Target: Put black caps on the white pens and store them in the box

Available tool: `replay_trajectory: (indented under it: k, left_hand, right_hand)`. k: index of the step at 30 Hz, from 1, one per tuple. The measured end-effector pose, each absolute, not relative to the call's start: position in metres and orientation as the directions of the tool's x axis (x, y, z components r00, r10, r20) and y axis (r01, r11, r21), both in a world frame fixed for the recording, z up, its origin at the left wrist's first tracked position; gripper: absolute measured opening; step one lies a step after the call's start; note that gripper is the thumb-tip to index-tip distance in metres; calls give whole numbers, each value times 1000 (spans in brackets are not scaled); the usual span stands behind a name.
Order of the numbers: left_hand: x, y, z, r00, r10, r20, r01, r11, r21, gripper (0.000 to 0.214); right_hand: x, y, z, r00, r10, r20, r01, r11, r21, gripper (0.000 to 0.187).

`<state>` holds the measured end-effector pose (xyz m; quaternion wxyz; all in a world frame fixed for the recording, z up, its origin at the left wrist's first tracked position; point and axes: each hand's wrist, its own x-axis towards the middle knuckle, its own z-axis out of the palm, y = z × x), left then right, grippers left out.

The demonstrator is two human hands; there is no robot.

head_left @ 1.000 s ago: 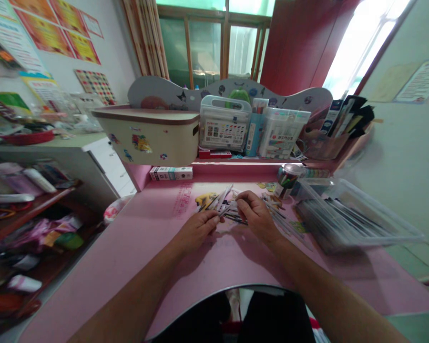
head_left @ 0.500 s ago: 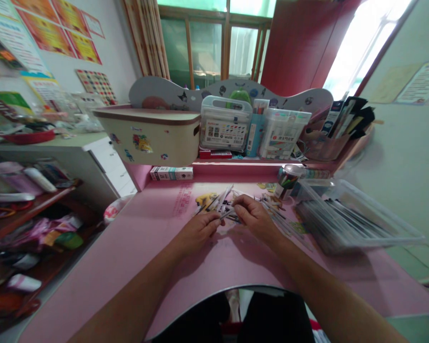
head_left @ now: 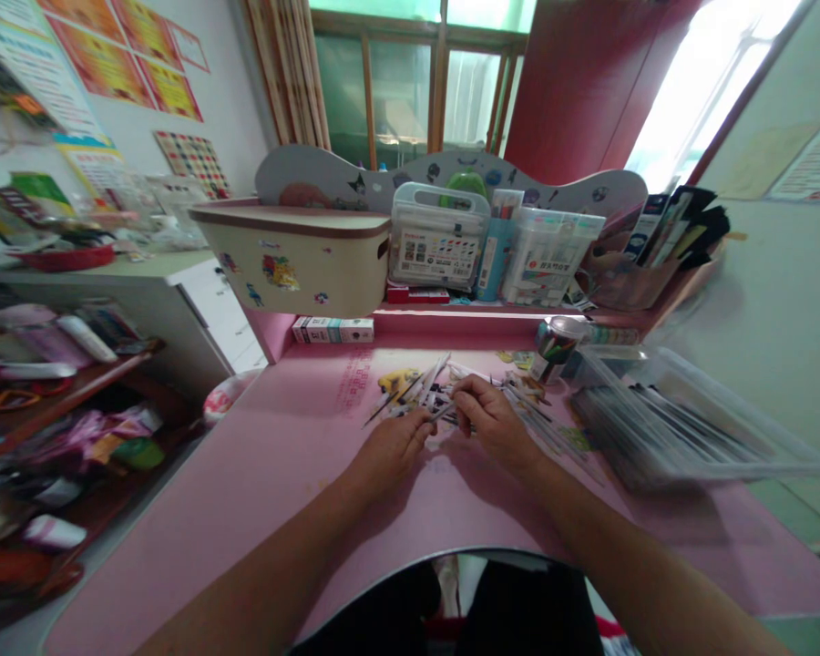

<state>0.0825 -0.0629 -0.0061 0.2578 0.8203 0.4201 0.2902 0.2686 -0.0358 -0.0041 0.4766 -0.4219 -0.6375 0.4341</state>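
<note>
Close together above the pink desk [head_left: 280,483], both hands hold one thin grey pen-like stick [head_left: 443,413]. My left hand [head_left: 396,446] pinches its lower left end between thumb and fingers. The fingers of my right hand [head_left: 490,419] are curled at its other end, hiding that tip. Just behind the hands lies a loose pile of slender white and dark pen-like sticks [head_left: 435,375]. More long pale sticks [head_left: 553,432] lie to the right of my right hand. Whether the sticks are pens or refills is too small to tell.
At the right stands a clear plastic box [head_left: 744,465] with dark slim items inside. A can with pens [head_left: 558,346] is behind it. The rear shelf bears a cream bin [head_left: 301,260], a clear marker case [head_left: 441,241] and a pen holder [head_left: 629,273]. A small carton [head_left: 333,330] lies below.
The view has shifted slightly. My right hand's fingers have curled a little more at the end of the stick; both hands stay close together over the same spot.
</note>
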Motion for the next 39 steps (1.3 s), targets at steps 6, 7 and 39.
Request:
replay_trajectory:
  k: [6,7,39]
  left_hand:
    - [87,-61,-5,417,882,218,562,-439,701,14]
    - [88,-60,-6,405,891,205,575,-423,701,17]
    - [68,-35,-17,264,737,622,758,-557,339,32]
  right_hand:
    - [266,-36,-9,-154,971,183,79,197,-977,17]
    - [265,-35,-9,-153,972,176,72,189,-979,17]
    - [343,-54,79,-395,881,261,797,470,-380,14]
